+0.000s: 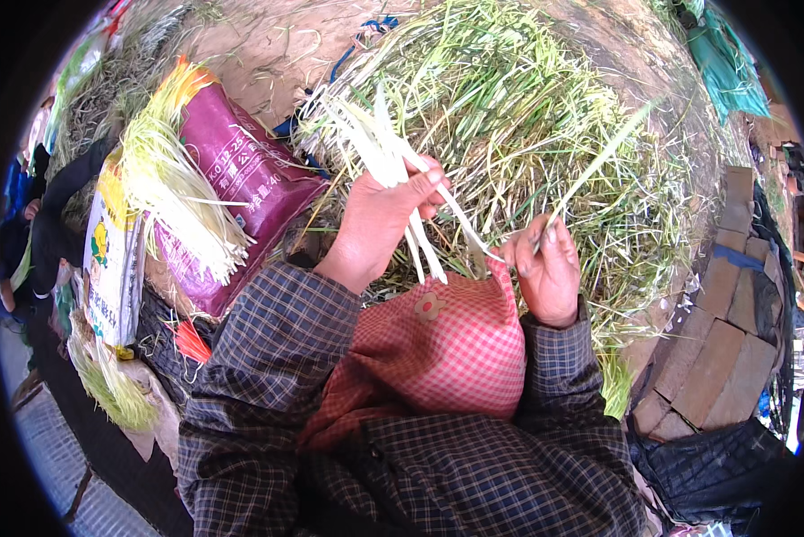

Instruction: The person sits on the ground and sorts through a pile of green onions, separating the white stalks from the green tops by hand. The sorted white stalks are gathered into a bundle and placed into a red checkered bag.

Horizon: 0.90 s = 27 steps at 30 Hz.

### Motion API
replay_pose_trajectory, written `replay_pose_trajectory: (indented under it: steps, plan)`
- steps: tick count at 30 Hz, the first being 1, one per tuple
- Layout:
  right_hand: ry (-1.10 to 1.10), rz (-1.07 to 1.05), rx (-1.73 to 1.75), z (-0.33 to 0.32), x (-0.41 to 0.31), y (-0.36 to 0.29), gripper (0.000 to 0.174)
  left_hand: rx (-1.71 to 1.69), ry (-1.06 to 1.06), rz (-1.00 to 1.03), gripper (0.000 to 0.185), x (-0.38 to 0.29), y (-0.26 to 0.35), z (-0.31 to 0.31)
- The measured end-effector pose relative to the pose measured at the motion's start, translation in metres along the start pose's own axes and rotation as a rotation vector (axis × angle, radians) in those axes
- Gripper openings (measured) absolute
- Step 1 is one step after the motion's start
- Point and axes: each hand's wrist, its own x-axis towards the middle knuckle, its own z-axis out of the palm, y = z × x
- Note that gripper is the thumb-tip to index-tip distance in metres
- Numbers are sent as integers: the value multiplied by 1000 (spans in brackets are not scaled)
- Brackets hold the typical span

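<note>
My left hand (368, 225) grips a small bunch of pale stalks (372, 144), which look like blanched garlic chives. Their cut white ends hang below my thumb, and the leafy ends point up and away. Between the fingertips of my right hand (546, 272) is a green leaf blade (600, 158) that sticks up to the right. One pale stalk (459, 215) stretches from the left hand towards the right fingertips; whether the right hand pinches its end is unclear. Both hands are above a red checked apron (442, 349) over my lap. A heap of green and dry leaves (509, 121) lies beyond.
At left, a bundle of pale stalks (187, 194) rests on a purple printed sack (247, 148), beside a white and yellow sack (110, 262). Red ties (190, 342) lie nearby. Another person's dark-clothed leg (66, 208) is at far left. Bricks (704, 366) stand at right.
</note>
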Motion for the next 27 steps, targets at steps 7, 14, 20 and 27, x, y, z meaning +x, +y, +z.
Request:
replay_pose_trajectory:
  steps: [7,14,20,27]
  plan:
    - [104,394,-1624,-75,-56,1,18,57,-25,79,14,0,14,-7]
    - [-255,30,-1018,1,14,-7,31,132,-313,112,14,-4,13,-7]
    - [-494,614,-404,13,37,-6,22,201,-387,2,20,-11,30,-7]
    - [-364,327,-245,9,32,16,7,36,-310,17,43,-11,27,3]
